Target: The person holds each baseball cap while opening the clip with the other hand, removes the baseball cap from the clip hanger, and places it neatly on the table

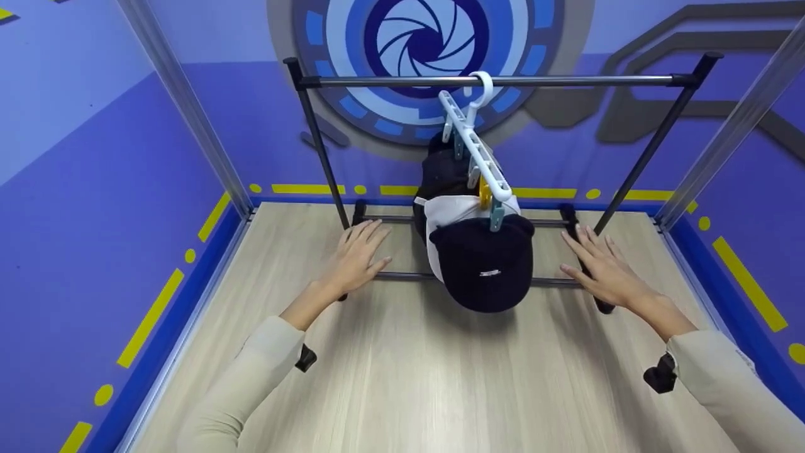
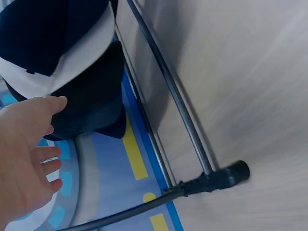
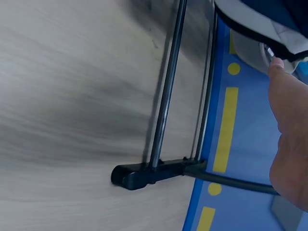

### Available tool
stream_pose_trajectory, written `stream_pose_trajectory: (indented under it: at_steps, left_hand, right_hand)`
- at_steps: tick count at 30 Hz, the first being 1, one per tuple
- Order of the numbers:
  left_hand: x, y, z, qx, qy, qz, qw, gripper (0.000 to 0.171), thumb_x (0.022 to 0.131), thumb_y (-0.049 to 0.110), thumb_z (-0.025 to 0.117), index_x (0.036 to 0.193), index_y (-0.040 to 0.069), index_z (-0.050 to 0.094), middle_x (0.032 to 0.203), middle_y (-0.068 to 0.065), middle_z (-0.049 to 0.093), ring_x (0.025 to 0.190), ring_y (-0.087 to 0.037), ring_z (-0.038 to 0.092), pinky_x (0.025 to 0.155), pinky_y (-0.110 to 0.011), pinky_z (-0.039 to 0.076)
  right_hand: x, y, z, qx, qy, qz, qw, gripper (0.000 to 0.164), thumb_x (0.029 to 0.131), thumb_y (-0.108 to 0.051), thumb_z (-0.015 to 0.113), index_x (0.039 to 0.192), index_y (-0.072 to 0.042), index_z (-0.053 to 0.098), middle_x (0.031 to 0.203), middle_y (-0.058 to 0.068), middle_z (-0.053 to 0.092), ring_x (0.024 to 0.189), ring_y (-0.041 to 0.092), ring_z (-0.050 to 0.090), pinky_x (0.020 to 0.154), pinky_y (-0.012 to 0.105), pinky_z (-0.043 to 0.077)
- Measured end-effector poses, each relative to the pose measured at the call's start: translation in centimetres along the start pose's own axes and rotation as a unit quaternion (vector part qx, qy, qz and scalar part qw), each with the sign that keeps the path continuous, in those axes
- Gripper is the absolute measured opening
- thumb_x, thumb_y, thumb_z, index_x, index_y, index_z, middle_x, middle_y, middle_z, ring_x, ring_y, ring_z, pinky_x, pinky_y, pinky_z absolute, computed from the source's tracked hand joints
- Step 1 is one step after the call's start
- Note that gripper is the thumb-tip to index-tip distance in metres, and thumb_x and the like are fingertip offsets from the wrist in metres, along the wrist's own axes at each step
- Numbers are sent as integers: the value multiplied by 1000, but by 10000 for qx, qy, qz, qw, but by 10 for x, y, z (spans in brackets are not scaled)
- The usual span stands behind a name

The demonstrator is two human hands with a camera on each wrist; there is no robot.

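Several caps hang from a white clip hanger (image 1: 466, 133), hooked over the top bar of a dark metal rack (image 1: 585, 81). In front is a navy cap (image 1: 481, 261) with a small white mark, held by a teal clip. Behind it are a white cap (image 1: 451, 209) and a darker cap (image 1: 440, 173). My left hand (image 1: 357, 259) is held out beside the rack's left side, fingers straight and holding nothing. On the other side my right hand (image 1: 604, 267) is likewise spread and apart from the caps. The right wrist view shows only part of this hand (image 3: 291, 130).
The rack stands on a wood-grain surface (image 1: 402, 390), its feet (image 3: 139, 175) joined by lower bars (image 2: 168, 77). Blue and purple panels (image 1: 75, 239) enclose the back and sides, with metal posts (image 1: 188, 107) at the corners. Small black devices (image 1: 660, 374) sit at both wrists.
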State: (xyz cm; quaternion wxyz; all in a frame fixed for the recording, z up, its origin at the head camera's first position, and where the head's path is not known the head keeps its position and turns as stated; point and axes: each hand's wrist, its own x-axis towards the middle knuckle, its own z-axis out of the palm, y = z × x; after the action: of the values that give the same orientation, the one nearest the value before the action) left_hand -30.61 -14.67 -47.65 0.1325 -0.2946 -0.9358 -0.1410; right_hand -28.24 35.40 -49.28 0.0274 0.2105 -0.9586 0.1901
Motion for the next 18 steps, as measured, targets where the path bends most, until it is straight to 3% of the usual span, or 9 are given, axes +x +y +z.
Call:
stream_pose_trajectory:
  at_steps: [5,10,18]
  left_hand:
    - [6,17,-6,-47,315,289,9991,49,100,27,65,143,6,56,144,-17,57,136,-36,49,113,-57,37]
    - [14,38,-10,-84,642,582,9962,44,99,24,67,139,7,60,137,-13,62,130,-32,55,109,-53,43]
    - [30,69,-15,-546,997,893,9895,42,99,21,67,137,6,61,136,-13,63,127,-30,57,105,-48,46]
  right_hand:
    - [4,-18,-4,-130,251,-301,9991,70,106,-38,54,164,-16,22,169,25,11,158,43,7,125,64,2]
    - [10,-40,-8,-182,831,-646,9943,65,104,-30,59,160,-10,33,167,25,22,156,44,18,127,58,10]
    - [25,-81,-15,277,2121,-1410,9666,61,93,-4,70,149,1,48,155,24,46,141,45,45,113,64,33]
